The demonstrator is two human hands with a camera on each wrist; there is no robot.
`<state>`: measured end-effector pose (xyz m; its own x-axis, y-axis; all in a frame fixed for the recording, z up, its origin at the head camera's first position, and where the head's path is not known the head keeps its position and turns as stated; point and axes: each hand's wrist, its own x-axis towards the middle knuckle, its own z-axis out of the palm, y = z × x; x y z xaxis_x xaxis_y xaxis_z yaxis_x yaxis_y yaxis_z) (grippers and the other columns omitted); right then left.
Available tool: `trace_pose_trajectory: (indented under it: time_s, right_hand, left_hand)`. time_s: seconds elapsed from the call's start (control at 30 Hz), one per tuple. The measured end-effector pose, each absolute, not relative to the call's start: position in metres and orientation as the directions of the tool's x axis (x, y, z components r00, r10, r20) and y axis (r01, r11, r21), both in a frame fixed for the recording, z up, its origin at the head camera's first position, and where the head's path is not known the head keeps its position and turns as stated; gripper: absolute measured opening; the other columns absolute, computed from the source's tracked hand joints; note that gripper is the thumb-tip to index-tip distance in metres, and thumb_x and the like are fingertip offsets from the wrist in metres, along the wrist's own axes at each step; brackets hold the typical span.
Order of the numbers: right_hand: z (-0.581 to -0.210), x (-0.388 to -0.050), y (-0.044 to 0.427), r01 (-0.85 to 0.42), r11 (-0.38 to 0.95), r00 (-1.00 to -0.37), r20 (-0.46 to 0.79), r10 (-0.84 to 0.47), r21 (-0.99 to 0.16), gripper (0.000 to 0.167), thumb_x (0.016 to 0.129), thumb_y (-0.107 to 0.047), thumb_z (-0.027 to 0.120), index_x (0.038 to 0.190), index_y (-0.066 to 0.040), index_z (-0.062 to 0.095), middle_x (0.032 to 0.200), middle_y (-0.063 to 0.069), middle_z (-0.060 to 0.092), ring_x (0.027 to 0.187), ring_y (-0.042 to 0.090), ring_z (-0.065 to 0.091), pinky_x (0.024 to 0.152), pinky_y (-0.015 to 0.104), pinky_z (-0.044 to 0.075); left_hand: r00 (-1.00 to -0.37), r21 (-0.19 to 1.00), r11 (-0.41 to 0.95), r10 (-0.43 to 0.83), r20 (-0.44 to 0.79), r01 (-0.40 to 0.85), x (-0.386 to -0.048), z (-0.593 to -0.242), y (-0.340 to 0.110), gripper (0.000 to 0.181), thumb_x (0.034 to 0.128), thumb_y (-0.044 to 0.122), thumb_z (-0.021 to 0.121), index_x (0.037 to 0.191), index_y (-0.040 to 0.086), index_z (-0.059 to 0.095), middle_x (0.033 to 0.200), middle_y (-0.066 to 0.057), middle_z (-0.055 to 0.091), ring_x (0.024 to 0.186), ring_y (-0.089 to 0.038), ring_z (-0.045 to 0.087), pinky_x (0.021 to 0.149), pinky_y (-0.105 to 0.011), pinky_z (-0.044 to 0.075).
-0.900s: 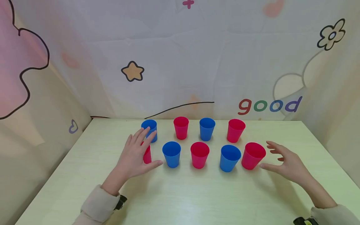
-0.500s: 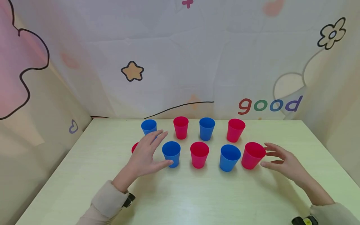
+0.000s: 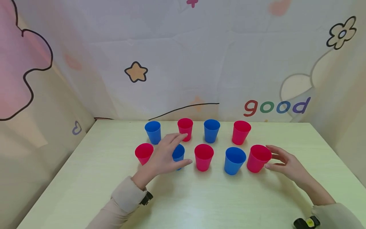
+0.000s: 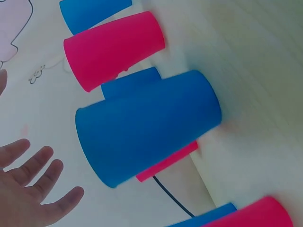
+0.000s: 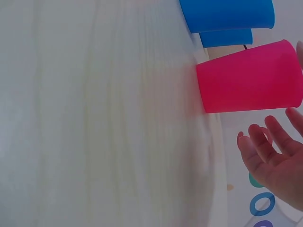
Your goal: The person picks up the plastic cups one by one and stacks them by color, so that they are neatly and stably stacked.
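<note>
Red and blue cups stand upright in two rows on the table. My left hand (image 3: 167, 156) hovers over the front row with fingers spread and thumb out, holding nothing. It partly covers a front blue cup (image 3: 179, 152), which shows large in the left wrist view, apart from the fingers. A red cup (image 3: 143, 152) is to its left and another red cup (image 3: 204, 159) to its right. My right hand (image 3: 288, 165) is beside the rightmost front red cup (image 3: 258, 159), fingers loosely bent at its right side. Whether the fingertips touch it, I cannot tell. Left of that cup stands a blue cup (image 3: 234, 162).
The back row holds a blue cup (image 3: 153, 133), a red cup (image 3: 185, 127), a blue cup (image 3: 211, 132) and a red cup (image 3: 241, 133). A pale wooden table (image 3: 206, 203) carries them all. Behind it hangs a printed cloth (image 3: 183, 70).
My left hand has moved right, from over the leftmost front red cup to the front blue cup beside it. My right hand has come slightly closer to the rightmost red cup.
</note>
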<state>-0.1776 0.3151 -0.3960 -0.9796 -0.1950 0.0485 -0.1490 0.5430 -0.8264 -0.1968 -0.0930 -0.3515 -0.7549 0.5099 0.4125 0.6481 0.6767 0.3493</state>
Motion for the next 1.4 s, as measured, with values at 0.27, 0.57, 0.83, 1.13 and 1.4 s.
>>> trace_pose_trajectory:
  time_s: [0.27, 0.57, 0.83, 1.13, 1.4]
  right_hand:
    - [-0.396, -0.181, 0.313, -0.151, 0.546, -0.979, 0.046, -0.2, -0.824, 0.073, 0.082, -0.023, 0.067, 0.14, -0.002, 0.027, 0.135, 0.022, 0.035, 0.11, 0.032, 0.043, 0.08, 0.045, 0.048]
    - [-0.399, -0.182, 0.313, -0.144, 0.532, -0.979, 0.04, -0.201, -0.835, 0.07, 0.083, -0.023, 0.066, 0.139, -0.001, 0.029, 0.134, 0.02, 0.037, 0.11, 0.027, 0.043, 0.081, 0.041, 0.047]
    - [-0.4, -0.184, 0.313, -0.14, 0.523, -0.979, 0.039, -0.201, -0.841, 0.069, 0.084, -0.023, 0.066, 0.139, -0.001, 0.029, 0.134, 0.021, 0.036, 0.113, 0.034, 0.041, 0.082, 0.044, 0.047]
    - [-0.403, -0.186, 0.316, -0.163, 0.511, -0.976, 0.061, -0.211, -0.844, 0.064, 0.084, -0.021, 0.066, 0.136, -0.002, 0.033, 0.123, 0.005, 0.047, 0.099, 0.0, 0.047, 0.078, 0.029, 0.049]
    - [-0.401, -0.183, 0.318, -0.189, 0.501, -0.968, 0.074, -0.241, -0.845, 0.06, 0.085, -0.016, 0.065, 0.134, 0.001, 0.036, 0.117, -0.007, 0.049, 0.096, -0.006, 0.048, 0.074, 0.024, 0.05]
  left_hand:
    - [-0.782, 0.389, 0.678, 0.539, 0.314, 0.624, -0.206, -0.351, -0.071, 0.074, 0.0717, 0.04, 0.074, 0.132, 0.008, 0.046, 0.129, -0.007, 0.048, 0.118, -0.022, 0.042, 0.092, -0.038, 0.043]
    - [-0.818, 0.461, 0.682, 0.528, 0.226, 0.568, -0.213, -0.355, -0.056, 0.072, 0.0733, 0.039, 0.074, 0.132, 0.008, 0.045, 0.13, -0.007, 0.046, 0.121, -0.022, 0.039, 0.091, -0.037, 0.044]
    - [-0.851, 0.471, 0.725, 0.51, 0.123, 0.503, -0.217, -0.357, -0.048, 0.074, 0.073, 0.04, 0.074, 0.133, 0.008, 0.044, 0.132, -0.008, 0.045, 0.121, -0.022, 0.038, 0.09, -0.038, 0.045]
    - [-0.869, 0.453, 0.762, 0.49, 0.063, 0.462, -0.219, -0.359, -0.042, 0.073, 0.0709, 0.039, 0.076, 0.131, 0.009, 0.046, 0.128, -0.006, 0.046, 0.116, -0.021, 0.041, 0.083, -0.034, 0.048]
    - [-0.873, 0.427, 0.78, 0.486, 0.046, 0.457, -0.222, -0.364, -0.04, 0.073, 0.0696, 0.041, 0.076, 0.129, 0.01, 0.048, 0.124, -0.005, 0.049, 0.113, -0.02, 0.043, 0.079, -0.031, 0.05]
